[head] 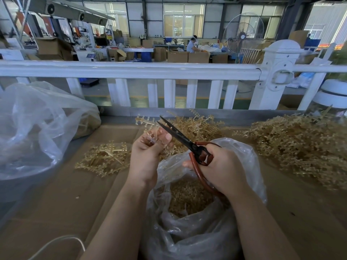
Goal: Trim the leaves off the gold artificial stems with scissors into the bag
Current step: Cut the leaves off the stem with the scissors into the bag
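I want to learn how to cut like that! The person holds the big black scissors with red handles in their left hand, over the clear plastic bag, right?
Not quite. In the head view the black scissors with red handles are in the right hand. The left hand holds a gold plastic stem. They are over the clear plastic bag.

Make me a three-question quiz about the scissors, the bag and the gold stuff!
1. Where is the open bag?
A. below the hands
B. on the fence
C. on the floor

2. What colour are the scissors' handles?
A. blue
B. reddish-brown
C. white

3. How are the blades?
A. closed
B. open
C. broken

Answers: 1 A, it sits under the left hand and right hand. 2 B, the loops in the right hand are reddish-brown. 3 B, the tips are spread apart by the stem.
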